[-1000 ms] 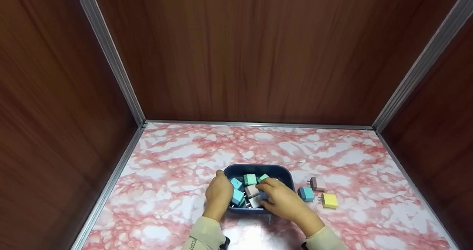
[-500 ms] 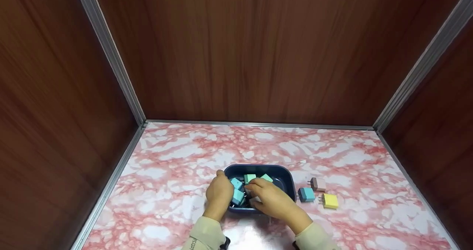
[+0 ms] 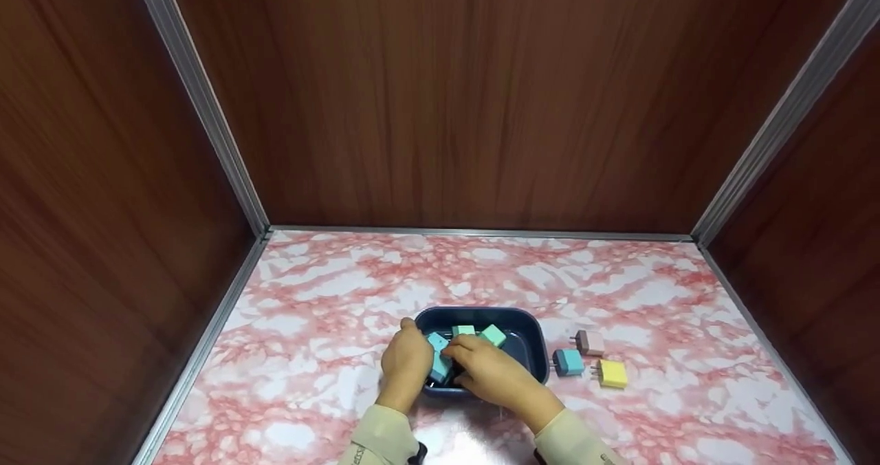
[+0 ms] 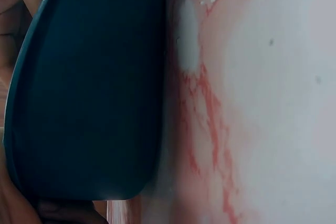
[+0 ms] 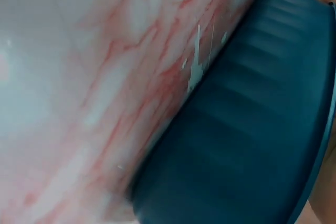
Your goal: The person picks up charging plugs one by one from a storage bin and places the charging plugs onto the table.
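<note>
A dark blue plastic bin (image 3: 528, 347) sits on the table with several plug-in chargers in it. My left hand (image 3: 407, 356) grips its left end; fingers (image 4: 68, 212) show under the bin wall (image 4: 89, 87) in the left wrist view. Reaching in over the near rim, my right hand (image 3: 493, 374) has bent fingers down among the chargers at the left side. Two blue chargers (image 3: 440, 367) lie between the hands. Behind the right hand are two mint green chargers (image 3: 493, 336). I cannot tell what is between the right fingers. In the right wrist view the bin's outer wall (image 5: 247, 108) fills much of the frame.
To the bin's right, a pinkish charger (image 3: 590, 342), a blue charger (image 3: 568, 362) and a yellow charger (image 3: 612, 374) lie on the marbled red and white table (image 3: 330, 283). Wood-look panels (image 3: 440, 107) enclose the back and both sides.
My right hand has moved left inside the bin, uncovering bare floor on its right. The pinkish, white and dark blue chargers seen earlier are now hidden by it. The left hand stays put.
</note>
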`<state>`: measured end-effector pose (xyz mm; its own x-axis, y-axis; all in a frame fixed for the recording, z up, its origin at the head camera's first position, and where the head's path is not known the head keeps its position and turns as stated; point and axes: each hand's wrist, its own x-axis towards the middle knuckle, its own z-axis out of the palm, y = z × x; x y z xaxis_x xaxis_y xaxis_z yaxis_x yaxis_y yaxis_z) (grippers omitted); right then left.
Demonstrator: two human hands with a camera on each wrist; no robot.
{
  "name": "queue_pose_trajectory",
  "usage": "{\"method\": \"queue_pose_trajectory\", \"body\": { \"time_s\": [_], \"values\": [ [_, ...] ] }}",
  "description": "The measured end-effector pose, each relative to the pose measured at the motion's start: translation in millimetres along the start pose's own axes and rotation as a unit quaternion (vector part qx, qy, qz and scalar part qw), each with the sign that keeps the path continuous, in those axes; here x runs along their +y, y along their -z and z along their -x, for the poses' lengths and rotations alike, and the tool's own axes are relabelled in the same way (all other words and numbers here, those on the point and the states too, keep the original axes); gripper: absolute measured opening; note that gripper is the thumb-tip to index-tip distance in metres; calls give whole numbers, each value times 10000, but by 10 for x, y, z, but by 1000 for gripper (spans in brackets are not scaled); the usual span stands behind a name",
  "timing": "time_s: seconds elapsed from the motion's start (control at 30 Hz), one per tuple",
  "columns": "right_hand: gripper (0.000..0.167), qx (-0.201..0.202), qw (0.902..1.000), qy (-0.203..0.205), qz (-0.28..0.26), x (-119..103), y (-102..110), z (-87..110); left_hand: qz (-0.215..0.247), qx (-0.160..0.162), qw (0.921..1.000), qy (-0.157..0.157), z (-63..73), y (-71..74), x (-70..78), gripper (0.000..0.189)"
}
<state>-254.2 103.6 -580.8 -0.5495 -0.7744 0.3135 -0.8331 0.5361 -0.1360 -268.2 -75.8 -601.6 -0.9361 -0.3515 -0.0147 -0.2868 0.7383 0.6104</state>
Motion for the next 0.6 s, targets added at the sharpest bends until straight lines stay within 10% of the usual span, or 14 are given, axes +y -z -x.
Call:
{"method": "queue_pose_trajectory", "body": {
  "time_s": [0.6],
  "values": [
    [46, -414, 9990, -77, -115, -39, -39, -126, -43, 21, 10000, -29, 10, -5, 9, 42]
  ]
}}
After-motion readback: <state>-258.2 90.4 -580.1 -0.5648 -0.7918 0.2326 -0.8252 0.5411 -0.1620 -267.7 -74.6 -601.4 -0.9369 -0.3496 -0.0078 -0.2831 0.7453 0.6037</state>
